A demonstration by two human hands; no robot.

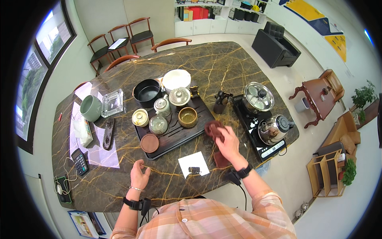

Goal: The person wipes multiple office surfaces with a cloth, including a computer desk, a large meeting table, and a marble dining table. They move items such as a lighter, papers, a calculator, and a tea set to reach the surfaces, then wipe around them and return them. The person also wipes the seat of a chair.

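Observation:
My right hand grips a crumpled reddish-brown cloth at the right corner of the dark wooden tea tray. Below that hand lies a flat reddish-brown piece, perhaps another cloth. My left hand is empty, fingers apart, in front of the tray's near left corner. On the tray stand a small teapot, a lidded bowl, a brown-rimmed bowl, a cream lidded jar, a rounded lidded vessel and a round wooden disc.
A steel kettle and a glass-lidded pot stand on the electric stove at right. A tool holder is behind the cloth. White paper lies in front. Leftward are a glass ashtray and a calculator.

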